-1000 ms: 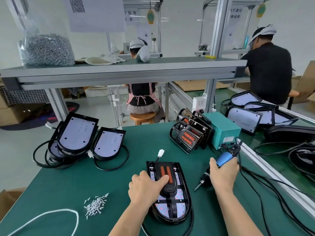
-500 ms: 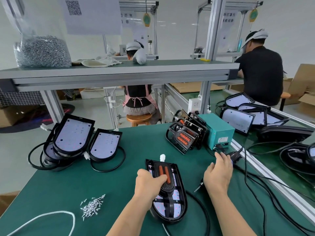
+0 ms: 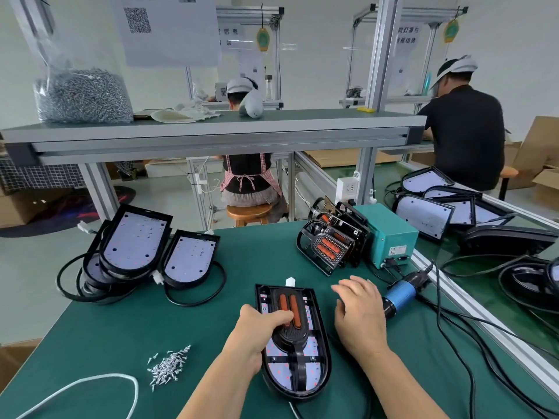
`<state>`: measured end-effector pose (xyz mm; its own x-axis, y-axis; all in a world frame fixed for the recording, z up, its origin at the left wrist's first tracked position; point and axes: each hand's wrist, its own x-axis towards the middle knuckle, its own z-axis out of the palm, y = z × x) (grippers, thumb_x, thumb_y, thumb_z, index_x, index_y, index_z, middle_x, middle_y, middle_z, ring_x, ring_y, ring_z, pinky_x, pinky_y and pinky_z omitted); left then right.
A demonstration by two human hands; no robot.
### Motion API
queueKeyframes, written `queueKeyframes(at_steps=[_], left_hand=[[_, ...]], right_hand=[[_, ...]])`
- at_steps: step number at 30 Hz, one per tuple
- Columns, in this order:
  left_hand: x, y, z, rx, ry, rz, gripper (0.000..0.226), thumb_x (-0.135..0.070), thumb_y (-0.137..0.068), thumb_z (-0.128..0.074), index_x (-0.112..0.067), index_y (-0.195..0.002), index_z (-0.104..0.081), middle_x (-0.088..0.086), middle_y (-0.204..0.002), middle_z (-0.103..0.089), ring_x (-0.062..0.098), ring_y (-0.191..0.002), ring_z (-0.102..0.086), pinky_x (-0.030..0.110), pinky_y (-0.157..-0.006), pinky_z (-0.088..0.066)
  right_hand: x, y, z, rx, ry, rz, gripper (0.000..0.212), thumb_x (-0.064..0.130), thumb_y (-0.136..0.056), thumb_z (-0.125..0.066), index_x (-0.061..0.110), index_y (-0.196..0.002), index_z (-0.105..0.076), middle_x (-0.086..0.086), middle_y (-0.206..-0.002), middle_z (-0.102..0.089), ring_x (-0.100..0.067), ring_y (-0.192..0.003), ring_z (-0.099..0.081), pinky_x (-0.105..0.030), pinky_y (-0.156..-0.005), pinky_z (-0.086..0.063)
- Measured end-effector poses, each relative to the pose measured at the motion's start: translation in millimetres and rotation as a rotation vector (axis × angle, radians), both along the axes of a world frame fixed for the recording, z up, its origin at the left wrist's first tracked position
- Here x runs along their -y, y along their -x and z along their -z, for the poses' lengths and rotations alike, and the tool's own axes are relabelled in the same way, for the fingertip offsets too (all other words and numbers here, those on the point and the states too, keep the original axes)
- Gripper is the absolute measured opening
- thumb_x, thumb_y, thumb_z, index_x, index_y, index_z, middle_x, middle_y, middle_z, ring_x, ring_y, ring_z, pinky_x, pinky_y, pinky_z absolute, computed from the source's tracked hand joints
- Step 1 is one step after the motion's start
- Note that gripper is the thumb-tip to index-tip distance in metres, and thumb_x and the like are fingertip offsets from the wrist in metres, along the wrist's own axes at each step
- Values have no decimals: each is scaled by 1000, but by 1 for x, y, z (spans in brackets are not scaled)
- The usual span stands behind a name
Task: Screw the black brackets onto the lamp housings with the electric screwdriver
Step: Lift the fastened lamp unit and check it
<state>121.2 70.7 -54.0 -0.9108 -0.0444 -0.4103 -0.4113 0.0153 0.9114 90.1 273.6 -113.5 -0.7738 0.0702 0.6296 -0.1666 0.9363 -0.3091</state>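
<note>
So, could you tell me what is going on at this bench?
A person is assembling a lamp. The left hand grips the bracket on the housing. The right hand is open beside the screwdriver, which lies on the table. Loose screws lie to the left.

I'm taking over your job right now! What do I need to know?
Left hand holds the black bracket with orange strips down on the black D-shaped lamp housing in front.
Right hand is open, holding nothing; the blue electric screwdriver lies on the green mat just right of it.
Small silver screws are piled to the left.
Done: bracketed housings lean on the teal box.
To do: screws in this bracket cannot be seen; bare white-faced housings wait at far left.
</note>
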Motion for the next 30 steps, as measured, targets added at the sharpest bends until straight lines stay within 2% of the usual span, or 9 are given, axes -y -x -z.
queueKeyframes(at_steps=[5, 8, 11, 15, 17, 20, 24, 27, 30], left_hand=[[14, -2, -4, -60, -101, 48, 68, -13, -59, -85, 14, -116, -59, 29, -102, -72, 41, -98, -70, 57, -95, -53], [24, -2, -9, -125, -155, 110, 72, -10, -61, -82, 11, -123, -53, 31, -110, -69, 44, -103, -68, 59, -95, -53], [35, -2, -15, -189, -188, 186, 66, -8, -66, -80, 8, -124, -54, 30, -114, -68, 43, -103, -67, 60, -98, -51], [47, 0, -20, -247, -221, 109, 66, 0, -67, -84, 4, -124, -51, 26, -109, -71, 43, -100, -70, 51, -85, -59], [52, 4, -21, -286, -238, 9, 59, 5, -72, -81, 2, -122, -51, 23, -105, -73, 39, -93, -73, 44, -74, -61], [57, 10, -20, -350, -270, -114, 55, 3, -74, -78, 1, -122, -52, 20, -104, -74, 37, -92, -73, 42, -74, -61], [51, 8, -19, -425, -267, -121, 63, -11, -63, -85, -5, -118, -54, 15, -105, -75, 34, -95, -73, 44, -80, -61], [44, 8, -20, -439, -213, -96, 65, -19, -64, -91, -12, -117, -55, 10, -109, -75, 29, -100, -73, 47, -91, -56], [43, 9, -23, -419, -82, -126, 64, -55, -68, -80, -20, -115, -54, 2, -115, -71, 18, -109, -68, 39, -98, -51]], right_hand=[[4, 7, -8, 404, -99, -306, 77, 3, -89, -43, 39, -157, -32, 8, -168, -17, -24, -153, -15, -41, -123, -22], [11, 14, -14, 472, 66, -574, 80, -1, -96, -45, 52, -150, -19, 25, -162, 2, -10, -156, 5, -35, -128, -5], [21, 14, -26, 330, 195, -791, 69, 8, -105, -49, 62, -144, -33, 44, -154, -4, 21, -143, 12, -22, -124, 8], [34, 7, -51, 378, 354, -761, 58, 23, -101, -41, 77, -120, -48, 58, -133, -35, 26, -135, -22, -14, -119, -15], [35, 4, -55, 619, 565, -746, 38, 35, -99, -38, 53, -116, -67, 30, -123, -65, 7, -124, -53, -33, -115, -35], [37, -4, -59, 805, 713, -801, 46, 64, -100, -43, 31, -119, -71, 15, -119, -71, -3, -113, -64, -38, -110, -41], [49, -8, -54, 723, 636, -763, 45, 47, -81, -74, 26, -120, -66, 12, -116, -74, -6, -105, -69, -33, -96, -54], [50, -6, -45, 652, 730, -702, 31, 31, -85, -74, 22, -113, -65, 8, -97, -76, -7, -78, -67, -27, -64, -52], [46, -8, -41, 605, 875, -662, 20, 19, -94, -71, 19, -113, -65, 9, -97, -76, -5, -81, -68, -19, -63, -50]])
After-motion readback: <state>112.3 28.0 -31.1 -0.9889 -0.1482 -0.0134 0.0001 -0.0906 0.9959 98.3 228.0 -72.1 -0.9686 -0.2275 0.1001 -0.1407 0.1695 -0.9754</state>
